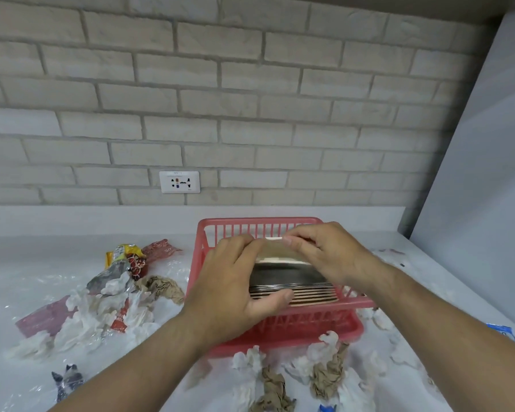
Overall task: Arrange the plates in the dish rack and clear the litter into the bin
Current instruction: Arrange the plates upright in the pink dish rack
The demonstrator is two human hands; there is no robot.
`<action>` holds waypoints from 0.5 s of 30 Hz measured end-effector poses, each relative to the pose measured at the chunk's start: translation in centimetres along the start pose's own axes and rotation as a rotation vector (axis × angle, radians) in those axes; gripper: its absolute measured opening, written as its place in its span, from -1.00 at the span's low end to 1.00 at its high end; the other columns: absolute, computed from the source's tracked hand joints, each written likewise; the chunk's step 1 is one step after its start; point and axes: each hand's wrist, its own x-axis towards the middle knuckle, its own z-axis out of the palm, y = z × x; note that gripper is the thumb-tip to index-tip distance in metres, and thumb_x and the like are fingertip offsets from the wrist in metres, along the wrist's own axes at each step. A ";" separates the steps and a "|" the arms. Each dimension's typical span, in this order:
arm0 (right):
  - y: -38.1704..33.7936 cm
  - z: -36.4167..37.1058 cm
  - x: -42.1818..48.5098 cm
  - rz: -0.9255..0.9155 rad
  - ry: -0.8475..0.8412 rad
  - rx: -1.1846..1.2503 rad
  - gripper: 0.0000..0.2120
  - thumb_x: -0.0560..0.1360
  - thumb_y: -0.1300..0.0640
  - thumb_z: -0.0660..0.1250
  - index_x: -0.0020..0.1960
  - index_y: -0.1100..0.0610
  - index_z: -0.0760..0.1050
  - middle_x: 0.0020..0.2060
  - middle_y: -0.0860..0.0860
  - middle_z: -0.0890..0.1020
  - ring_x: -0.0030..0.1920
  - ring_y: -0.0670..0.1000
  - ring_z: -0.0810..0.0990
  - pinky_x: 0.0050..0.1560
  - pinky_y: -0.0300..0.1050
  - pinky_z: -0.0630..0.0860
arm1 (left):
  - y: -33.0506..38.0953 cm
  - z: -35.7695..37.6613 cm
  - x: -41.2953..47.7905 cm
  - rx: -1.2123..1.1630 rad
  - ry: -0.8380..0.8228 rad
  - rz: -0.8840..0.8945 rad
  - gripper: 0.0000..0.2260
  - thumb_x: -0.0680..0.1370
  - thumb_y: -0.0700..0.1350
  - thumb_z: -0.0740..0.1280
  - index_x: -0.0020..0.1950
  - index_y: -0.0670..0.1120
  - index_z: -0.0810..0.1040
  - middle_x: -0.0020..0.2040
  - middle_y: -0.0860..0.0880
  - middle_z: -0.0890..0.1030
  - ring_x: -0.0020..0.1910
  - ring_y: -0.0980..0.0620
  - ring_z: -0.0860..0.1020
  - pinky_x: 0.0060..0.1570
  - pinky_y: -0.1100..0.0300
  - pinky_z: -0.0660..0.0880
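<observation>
closest to the person, brown paper balls (272,388) and white tissue (247,361) lie on the counter (27,278), right up against the front of the dish rack (309,331). a blue scrap (501,330) sits off to the right. all of this is litter that is not yet in the bin. the bin is not in view.

next come the 2 hands, both in the pink dish rack. the left hand (232,289) grips the row of plates (289,281), with its thumb on the near side and its fingers curled over the far side. i think it squeezes them like this so they stay standing on their edges and do not flop over. the right hand (324,254) pinches the top edge of a pale plate (275,248) at the back of the row. it looks like it is setting that plate straight next to the shiny ones. so the plate step seems nearly done.

to the left of the rack lies a big litter pile (101,307) of tissues and red wrappers, with a yellow packet (121,254) at its back. it lies close to the rack.

farthest away is the brick wall (250,84) with a white socket (179,182) low down.
</observation>
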 end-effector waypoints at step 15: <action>0.5 -1.0 6.4 0.037 -0.144 -0.260 -0.83 0.57 0.04 0.26 -0.17 0.04 0.53 -0.28 -0.09 0.59 -0.23 -0.05 0.55 -0.16 -0.05 0.53 | -0.2 -0.2 1.0 0.146 -0.295 0.246 -0.48 0.41 0.23 0.19 0.33 0.10 0.28 0.26 0.15 0.47 0.14 0.12 0.49 0.02 0.21 0.48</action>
